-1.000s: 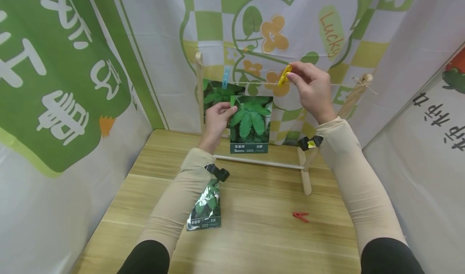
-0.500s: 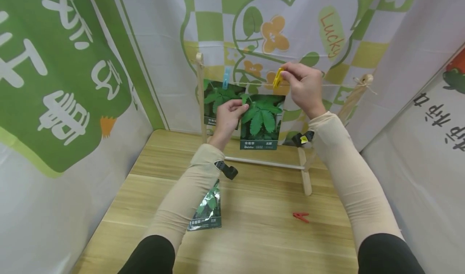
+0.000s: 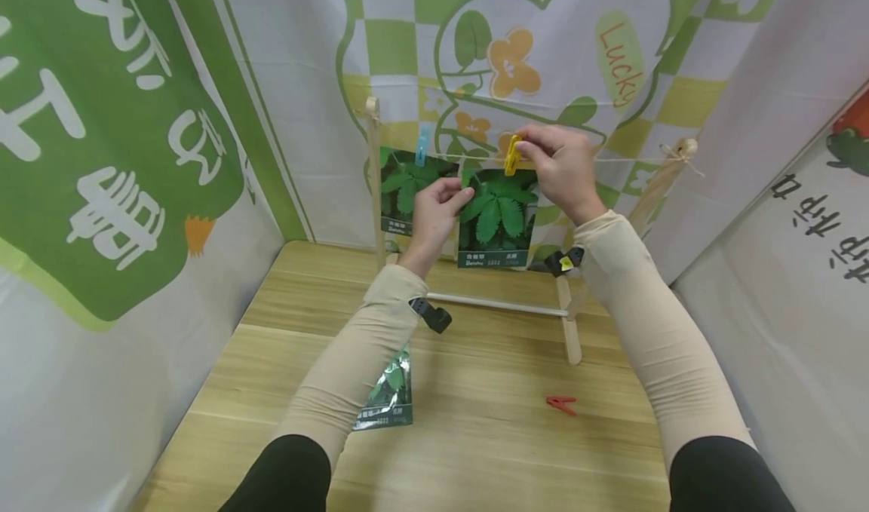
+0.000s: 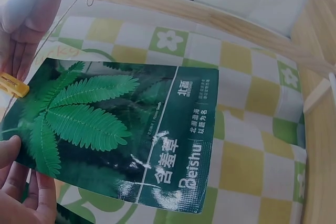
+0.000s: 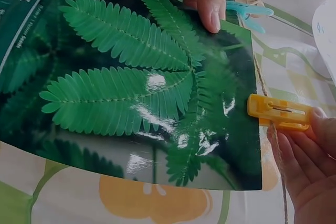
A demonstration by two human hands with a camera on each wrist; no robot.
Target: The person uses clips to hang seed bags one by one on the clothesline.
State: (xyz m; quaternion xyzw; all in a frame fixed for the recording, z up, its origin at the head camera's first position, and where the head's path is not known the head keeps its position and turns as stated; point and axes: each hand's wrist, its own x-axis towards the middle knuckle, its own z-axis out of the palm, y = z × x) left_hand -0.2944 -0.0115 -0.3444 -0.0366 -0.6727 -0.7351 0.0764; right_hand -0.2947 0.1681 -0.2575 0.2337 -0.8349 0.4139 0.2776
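Note:
My left hand (image 3: pixel 437 214) pinches the upper left edge of a green seed packet (image 3: pixel 495 229) with a leaf picture, holding it up at the string (image 3: pixel 468 157). My right hand (image 3: pixel 560 169) pinches a yellow clothespin (image 3: pixel 512 155) between thumb and fingers. In the right wrist view the yellow clothespin (image 5: pixel 278 112) overlaps the packet's top edge, beside the twine (image 5: pixel 278 156). Behind and left, a second seed packet (image 3: pixel 400 195) hangs from the string under a blue clothespin (image 3: pixel 422 147), partly hidden by my left hand.
The string runs between two posts of a wooden rack (image 3: pixel 373 173) standing on the wooden table (image 3: pixel 475 436). A red clothespin (image 3: pixel 561 405) lies at the right on the table. Another seed packet (image 3: pixel 390 399) lies partly under my left forearm. Printed curtains (image 3: pixel 271 59) enclose the table.
Both hands have come closer together. The left hand has moved right and slightly up with the packet; the right hand has brought the yellow clothespin left and down to the packet's top edge.

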